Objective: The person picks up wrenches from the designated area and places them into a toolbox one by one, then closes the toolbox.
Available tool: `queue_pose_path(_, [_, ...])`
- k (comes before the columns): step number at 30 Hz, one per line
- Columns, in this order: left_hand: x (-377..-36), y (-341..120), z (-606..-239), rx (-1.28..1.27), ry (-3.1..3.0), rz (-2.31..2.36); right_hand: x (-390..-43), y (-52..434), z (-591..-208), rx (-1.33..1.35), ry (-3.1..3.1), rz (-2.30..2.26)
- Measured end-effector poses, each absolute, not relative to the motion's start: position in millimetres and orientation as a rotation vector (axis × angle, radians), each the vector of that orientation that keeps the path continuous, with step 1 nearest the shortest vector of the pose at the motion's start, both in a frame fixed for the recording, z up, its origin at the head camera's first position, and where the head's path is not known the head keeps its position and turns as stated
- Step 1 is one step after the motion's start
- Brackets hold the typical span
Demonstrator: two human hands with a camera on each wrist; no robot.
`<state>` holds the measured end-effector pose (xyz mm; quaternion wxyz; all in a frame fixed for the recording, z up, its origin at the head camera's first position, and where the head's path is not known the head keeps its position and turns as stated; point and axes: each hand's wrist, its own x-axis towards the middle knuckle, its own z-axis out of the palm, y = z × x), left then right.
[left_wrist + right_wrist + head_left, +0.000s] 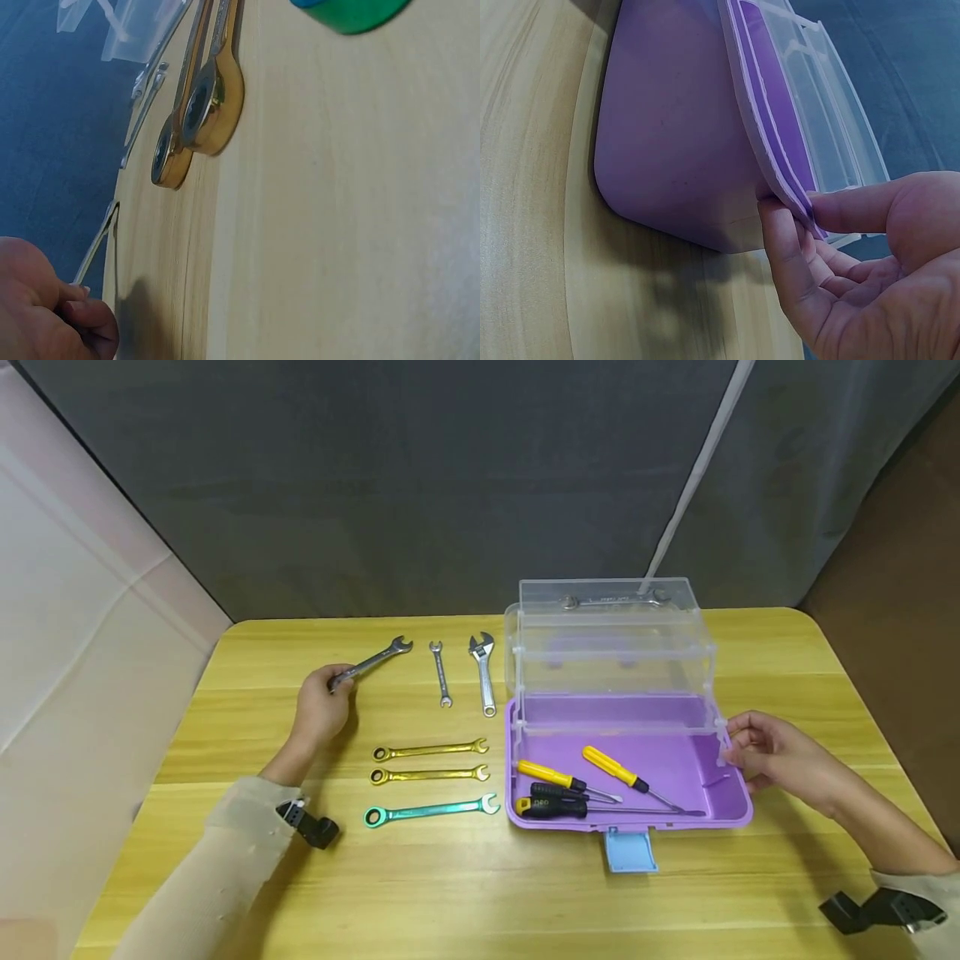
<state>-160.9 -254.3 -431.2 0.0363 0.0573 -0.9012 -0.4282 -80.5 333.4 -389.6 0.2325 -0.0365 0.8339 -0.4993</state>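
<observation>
My left hand (321, 706) grips one end of a silver open-end wrench (378, 658); its other end points away to the right, over the table's back left. In the left wrist view the thumb and fingers pinch this wrench (94, 251). My right hand (795, 764) is at the right side of an open purple toolbox (667, 760). The right wrist view shows thumb and fingers pinching the toolbox's rim (769, 150). A small double-ended wrench (441, 675) and an adjustable wrench (485, 677) lie between the held wrench and the toolbox.
Two gold ratchet wrenches (427, 774) and a green one (431, 811) lie left of the toolbox. Inside are yellow-handled screwdrivers (611, 766) and black-handled ones (551, 808). A wrench (615, 600) sits in the raised clear tray (615, 714). A blue latch (631, 852) hangs in front.
</observation>
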Motion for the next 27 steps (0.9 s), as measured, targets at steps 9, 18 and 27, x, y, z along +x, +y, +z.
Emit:
queue_pose_path(9, [-160, -255, -429, 0.217, -2.759, -1.300, -80, 334, -390, -0.108, 2.303, -1.364])
queue_pose_path(18, [-156, -256, -419, 0.134, -2.740, -1.293, -82, 333, -388, -0.101, 2.294, -1.366])
queue_pose_path(27, [-153, -251, -395, 0.039, -2.709, -1.265, -82, 335, -389, -0.093, 2.294, -1.364])
